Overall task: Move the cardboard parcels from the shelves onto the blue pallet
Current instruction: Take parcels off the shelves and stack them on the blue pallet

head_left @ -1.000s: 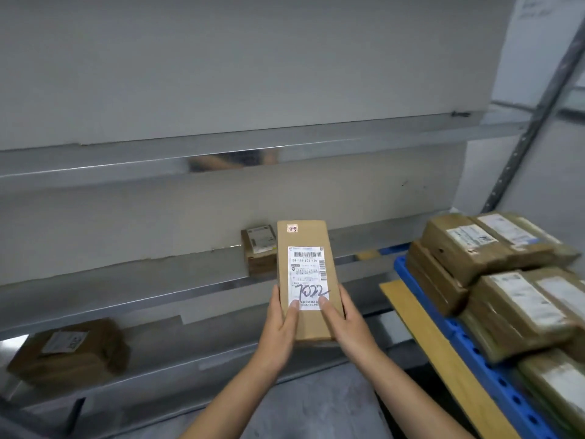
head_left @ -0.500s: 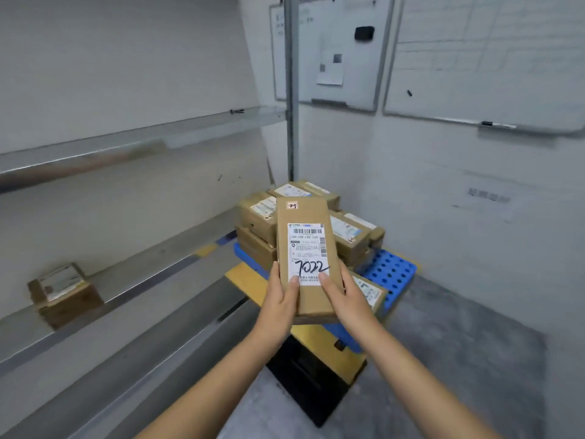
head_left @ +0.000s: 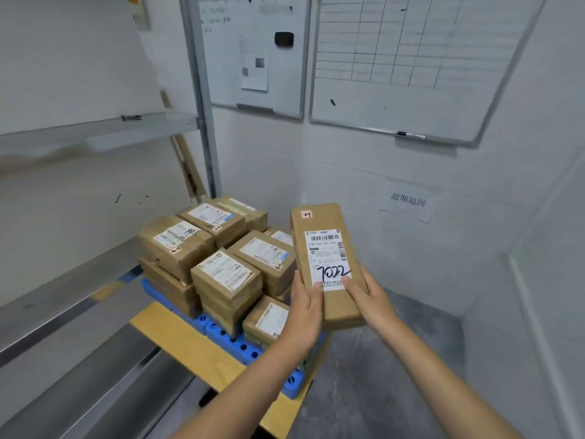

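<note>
Parcel (head_left: 326,248) in grip of left hand (head_left: 305,312), right hand (head_left: 368,302), stacked parcels (head_left: 226,274) on blue pallet (head_left: 234,343)

Arms forward, my left hand (head_left: 304,312) and right hand (head_left: 371,301) clasp the parcel (head_left: 321,221), thumbs on top, fingers probably curled beneath.

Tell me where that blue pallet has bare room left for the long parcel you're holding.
Bare blue plastic pallet shows only as a narrow near-edge strip between the stacked brown cardboard parcels and the yellow board. Back and left are crowded. The low single parcel in front has free height above. The right side hides behind the long labelled cardboard parcel.
</note>
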Demonstrator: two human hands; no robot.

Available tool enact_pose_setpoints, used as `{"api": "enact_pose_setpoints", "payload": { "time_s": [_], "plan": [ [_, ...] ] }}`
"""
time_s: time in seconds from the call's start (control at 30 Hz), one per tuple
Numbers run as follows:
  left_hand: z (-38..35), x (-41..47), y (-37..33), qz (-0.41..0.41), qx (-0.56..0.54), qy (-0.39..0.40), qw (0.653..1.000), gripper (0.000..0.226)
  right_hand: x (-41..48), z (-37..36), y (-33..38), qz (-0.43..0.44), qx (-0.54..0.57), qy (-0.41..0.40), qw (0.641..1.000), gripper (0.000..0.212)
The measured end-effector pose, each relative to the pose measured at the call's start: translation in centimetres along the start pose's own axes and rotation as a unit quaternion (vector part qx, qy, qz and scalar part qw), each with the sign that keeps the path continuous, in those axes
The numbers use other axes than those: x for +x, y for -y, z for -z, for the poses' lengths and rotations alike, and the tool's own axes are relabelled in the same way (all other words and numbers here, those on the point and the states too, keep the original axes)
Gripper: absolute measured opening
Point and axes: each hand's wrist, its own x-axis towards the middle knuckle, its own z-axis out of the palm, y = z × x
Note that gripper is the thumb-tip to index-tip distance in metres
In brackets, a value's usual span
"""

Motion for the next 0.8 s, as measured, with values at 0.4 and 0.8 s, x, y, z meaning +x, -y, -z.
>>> {"api": "enact_pose_setpoints", "payload": {
  "time_s": [0.4,0.8],
  "plan": [
    [-3.4,13.9,4.0,0.064,0.034,-0.099,0.992,0.044,16.4,0.7,-0.7,-0.032,-0.049,0.071,0.996,0.027],
    [-4.9,21.3,7.5,0.130,0.200,-0.216,0.947,0.041,28.0,0.1,-2.5,-0.034,-0.054,0.230,0.971,0.029]
  ]
}}
